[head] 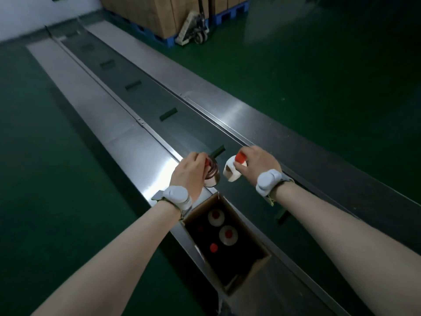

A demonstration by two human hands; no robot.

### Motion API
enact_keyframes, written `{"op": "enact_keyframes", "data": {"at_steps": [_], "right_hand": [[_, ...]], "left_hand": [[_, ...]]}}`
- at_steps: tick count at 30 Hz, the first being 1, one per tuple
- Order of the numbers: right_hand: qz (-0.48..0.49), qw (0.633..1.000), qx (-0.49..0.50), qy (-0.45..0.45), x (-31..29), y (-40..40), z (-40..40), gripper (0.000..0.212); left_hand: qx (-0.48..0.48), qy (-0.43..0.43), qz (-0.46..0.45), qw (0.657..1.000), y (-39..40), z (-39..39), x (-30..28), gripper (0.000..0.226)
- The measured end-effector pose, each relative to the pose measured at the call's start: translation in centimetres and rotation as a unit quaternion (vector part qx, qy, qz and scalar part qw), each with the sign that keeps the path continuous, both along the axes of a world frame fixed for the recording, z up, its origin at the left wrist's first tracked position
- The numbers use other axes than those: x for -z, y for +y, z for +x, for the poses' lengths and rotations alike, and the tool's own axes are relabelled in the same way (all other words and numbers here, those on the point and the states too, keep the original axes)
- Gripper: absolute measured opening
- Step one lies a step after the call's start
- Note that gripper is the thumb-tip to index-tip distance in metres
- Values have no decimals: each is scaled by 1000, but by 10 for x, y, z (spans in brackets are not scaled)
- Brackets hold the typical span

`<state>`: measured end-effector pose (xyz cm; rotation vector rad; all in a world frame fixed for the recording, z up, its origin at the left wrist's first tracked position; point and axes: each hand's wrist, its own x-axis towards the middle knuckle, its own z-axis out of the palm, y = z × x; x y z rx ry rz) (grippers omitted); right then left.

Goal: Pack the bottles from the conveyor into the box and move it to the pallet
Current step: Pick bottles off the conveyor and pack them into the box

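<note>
My left hand (190,171) grips a dark brown bottle (213,177) by its red-capped top, held over the conveyor's near end. A white bottle (232,171) with a red cap hangs tilted from my right hand (259,166), which pinches it at the cap. Both bottles are just beyond the open cardboard box (262,249), which sits on the belt below my wrists. Inside the box stand two white bottles (228,234) and two dark ones (213,247), all with red caps. The box's near half shows only dark interior.
The conveyor (182,124) runs away to the upper left, with green cleats on its dark belt and steel side plates (250,115). Stacked cardboard boxes on blue pallets (164,39) and a pallet jack (193,30) stand at the far end. Green floor lies on both sides.
</note>
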<state>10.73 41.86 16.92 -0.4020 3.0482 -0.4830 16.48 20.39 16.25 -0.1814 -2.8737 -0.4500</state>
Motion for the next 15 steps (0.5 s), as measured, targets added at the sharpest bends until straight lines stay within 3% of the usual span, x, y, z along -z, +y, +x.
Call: {"op": "enact_keyframes", "data": {"at_steps": [5, 15], "right_hand": [[20, 999, -21, 35, -49, -7, 69, 29], [103, 992, -47, -49, -77, -13, 169, 28]], "left_hand": [[26, 34, 4, 999, -3, 85, -24, 23], [53, -22, 60, 997, 23, 211, -6, 24]]}}
